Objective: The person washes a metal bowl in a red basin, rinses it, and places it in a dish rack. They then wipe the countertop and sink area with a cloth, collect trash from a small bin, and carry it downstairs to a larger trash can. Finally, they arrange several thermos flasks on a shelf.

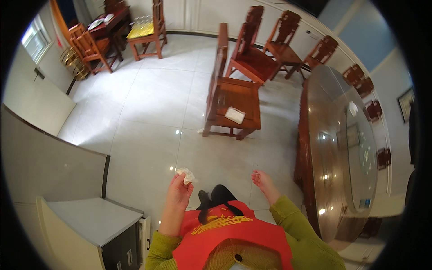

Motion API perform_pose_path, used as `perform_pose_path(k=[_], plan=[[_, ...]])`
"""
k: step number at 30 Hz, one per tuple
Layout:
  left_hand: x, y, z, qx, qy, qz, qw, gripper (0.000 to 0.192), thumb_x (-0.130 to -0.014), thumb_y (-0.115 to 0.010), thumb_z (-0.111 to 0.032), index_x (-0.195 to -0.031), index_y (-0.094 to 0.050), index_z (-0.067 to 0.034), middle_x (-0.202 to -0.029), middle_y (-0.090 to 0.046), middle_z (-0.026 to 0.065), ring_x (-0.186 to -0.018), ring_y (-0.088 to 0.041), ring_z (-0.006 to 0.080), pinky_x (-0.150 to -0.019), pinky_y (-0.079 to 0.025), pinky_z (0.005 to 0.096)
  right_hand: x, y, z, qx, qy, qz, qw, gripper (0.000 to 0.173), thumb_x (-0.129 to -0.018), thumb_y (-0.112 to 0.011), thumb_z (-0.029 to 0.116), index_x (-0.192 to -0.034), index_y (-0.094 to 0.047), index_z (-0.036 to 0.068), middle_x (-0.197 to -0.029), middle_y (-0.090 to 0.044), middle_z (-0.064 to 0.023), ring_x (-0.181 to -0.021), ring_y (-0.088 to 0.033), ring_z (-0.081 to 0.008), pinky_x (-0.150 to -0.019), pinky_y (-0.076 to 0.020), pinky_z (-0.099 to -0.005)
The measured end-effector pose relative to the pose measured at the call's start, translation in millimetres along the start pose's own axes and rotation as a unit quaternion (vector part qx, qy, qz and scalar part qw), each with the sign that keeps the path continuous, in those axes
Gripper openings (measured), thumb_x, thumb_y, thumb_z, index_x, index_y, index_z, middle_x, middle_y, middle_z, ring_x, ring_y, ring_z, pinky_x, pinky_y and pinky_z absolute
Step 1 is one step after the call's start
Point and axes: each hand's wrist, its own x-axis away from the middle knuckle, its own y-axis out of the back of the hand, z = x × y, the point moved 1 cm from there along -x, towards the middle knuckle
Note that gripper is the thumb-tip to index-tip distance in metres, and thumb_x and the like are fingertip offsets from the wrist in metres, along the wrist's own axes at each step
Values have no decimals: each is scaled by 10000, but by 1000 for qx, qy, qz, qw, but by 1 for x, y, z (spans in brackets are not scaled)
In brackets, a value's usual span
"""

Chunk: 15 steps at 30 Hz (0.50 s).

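Observation:
Between the fingertips of my left hand [180, 189] is a crumpled white tissue [186, 176], held out in front of my red apron [233, 236]. My right hand [262, 181] hangs a short way off to the right, fingers loosely apart, and nothing shows in it. Beyond both hands stands a wooden chair [240, 91] turned side-on. A white packet [235, 115], perhaps of tissues, lies on its seat. At the foot of that chair a small white scrap [200, 130] rests on the tiled floor [152, 101].
To my right is a large round table [324, 141] with a glass turntable [362, 152]. Several wooden chairs [253, 64] line the far wall. A cabinet [98, 216] stands close on my left. At the back left, glasses [143, 22] sit on a yellow-covered chair [141, 31].

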Motion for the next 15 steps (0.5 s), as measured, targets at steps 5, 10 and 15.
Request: perform_pose_path(k=[5,10,15], plan=[[-30,15,-25,73,-88,-90,989,140,-786,-574,-175,-913,-527,-140,-819,-560,-23,-714,-521,103,-609,-425,228,-46,-94,58,143,-24,104,984,221,-842,-453,239,-969,-547,84,-832,-585,-41,-723,-561,-123,-645,-456,-256],[-28,61,-26,181,-128,-259,940,142,-793,-561,-178,-921,-534,-122,-847,-570,-12,-715,-523,114,-614,-426,241,-108,-202,68,319,-40,196,926,220,-834,-448,226,-941,-569,77,-770,-587,-46,-702,-562,-113,-624,-454,-240],[-36,56,-9,283,-136,-318,894,201,-807,-540,-160,-996,-514,-97,-935,-552,13,-816,-519,133,-678,-426,257,-212,-257,17,510,-28,256,821,243,-805,-470,229,-927,-575,47,-798,-608,-109,-732,-583,-222,-641,-462,-313]])
